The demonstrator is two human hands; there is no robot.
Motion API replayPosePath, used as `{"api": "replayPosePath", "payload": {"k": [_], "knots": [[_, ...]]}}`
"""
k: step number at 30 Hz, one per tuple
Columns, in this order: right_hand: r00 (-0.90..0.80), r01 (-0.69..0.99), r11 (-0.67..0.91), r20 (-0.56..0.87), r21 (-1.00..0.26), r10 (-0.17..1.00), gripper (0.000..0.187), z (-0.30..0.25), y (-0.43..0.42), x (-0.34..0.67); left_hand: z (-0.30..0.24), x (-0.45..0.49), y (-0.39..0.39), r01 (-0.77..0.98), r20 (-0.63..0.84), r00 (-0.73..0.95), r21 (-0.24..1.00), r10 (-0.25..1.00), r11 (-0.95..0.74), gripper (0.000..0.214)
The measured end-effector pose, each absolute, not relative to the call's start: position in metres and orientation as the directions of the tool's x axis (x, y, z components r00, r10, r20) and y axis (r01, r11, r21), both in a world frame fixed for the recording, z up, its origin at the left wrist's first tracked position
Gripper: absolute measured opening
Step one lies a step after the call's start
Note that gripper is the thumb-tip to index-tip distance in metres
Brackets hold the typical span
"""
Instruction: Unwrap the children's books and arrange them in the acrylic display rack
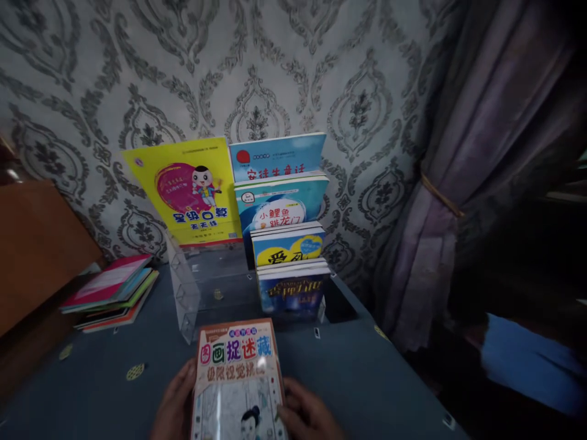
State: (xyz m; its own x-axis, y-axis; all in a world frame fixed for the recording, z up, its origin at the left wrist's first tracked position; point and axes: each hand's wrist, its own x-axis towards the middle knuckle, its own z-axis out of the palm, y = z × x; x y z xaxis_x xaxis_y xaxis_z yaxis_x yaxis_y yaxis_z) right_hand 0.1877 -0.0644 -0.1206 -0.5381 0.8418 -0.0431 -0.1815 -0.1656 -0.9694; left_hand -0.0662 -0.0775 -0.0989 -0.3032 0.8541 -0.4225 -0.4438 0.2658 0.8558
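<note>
At the bottom of the head view I hold a picture book [238, 373] with an orange border and colourful Chinese characters, its cover facing me. My left hand [177, 400] closes on its left edge. My right hand [307, 410] grips the right edge, thumb near the cover. Beyond it stands a clear tiered book rack [183, 299]. On the rack's right are blue-covered books in steps: a dark blue book [293, 292], a blue and yellow book [288, 247], a teal book [282, 205] and a light blue book [277, 153]. A yellow workbook [192, 195] leans at the back left.
A pile of thin books [114, 287] lies on the dark table [367, 379] at the left, beside a brown wooden panel [41, 250]. Patterned wallpaper [275, 73] rises behind the table. A tied curtain [440, 183] hangs at the right, near a blue object [532, 366] below table level.
</note>
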Motion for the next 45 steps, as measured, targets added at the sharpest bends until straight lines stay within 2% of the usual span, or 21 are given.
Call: {"api": "replayPosePath", "payload": {"k": [5, 9, 14, 17, 27, 33, 38, 45], "knots": [[-0.505, -0.089, -0.076, -0.021, -0.993, 0.863, 0.066, -0.098, -0.073, 0.185, -0.064, -0.045, -0.092, -0.445, -0.264, -0.329, 0.890, 0.907, 0.097, 0.053], [-0.469, -0.030, 0.146, 0.143, -0.989, 0.871, 0.054, -0.067, -0.084, 0.184, -0.035, -0.048, -0.104, -0.368, -0.091, -0.397, 0.927, 0.913, -0.068, 0.057], [-0.407, 0.156, 0.529, 0.434, -0.834, 0.804, 0.034, -0.036, -0.102, 0.187, -0.012, -0.057, -0.129, -0.018, 0.219, -0.450, 0.967, 0.865, -0.255, 0.055], [-0.387, 0.230, 0.566, 0.460, -0.791, 0.800, 0.029, -0.041, -0.113, 0.187, -0.016, -0.055, -0.144, 0.175, 0.342, -0.467, 0.940, 0.816, -0.294, 0.048], [-0.386, 0.260, 0.514, 0.400, -0.817, 0.831, 0.033, -0.057, -0.126, 0.183, -0.050, -0.056, -0.173, 0.390, 0.330, -0.424, 0.907, 0.843, -0.159, 0.048], [-0.389, 0.310, 0.495, 0.367, -0.812, 0.845, 0.038, -0.058, -0.133, 0.184, -0.052, -0.065, -0.186, 0.557, 0.245, -0.346, 0.830, 0.906, -0.012, 0.044], [-0.362, 0.332, 0.506, 0.388, -0.796, 0.848, 0.039, -0.053, -0.137, 0.177, -0.037, -0.073, -0.193, 0.617, 0.213, -0.258, 0.787, 0.942, -0.008, 0.041], [-0.347, 0.369, 0.502, 0.385, -0.782, 0.855, 0.039, -0.053, -0.142, 0.175, -0.038, -0.074, -0.196, 0.638, 0.224, -0.249, 0.770, 0.942, -0.015, 0.049]]}}
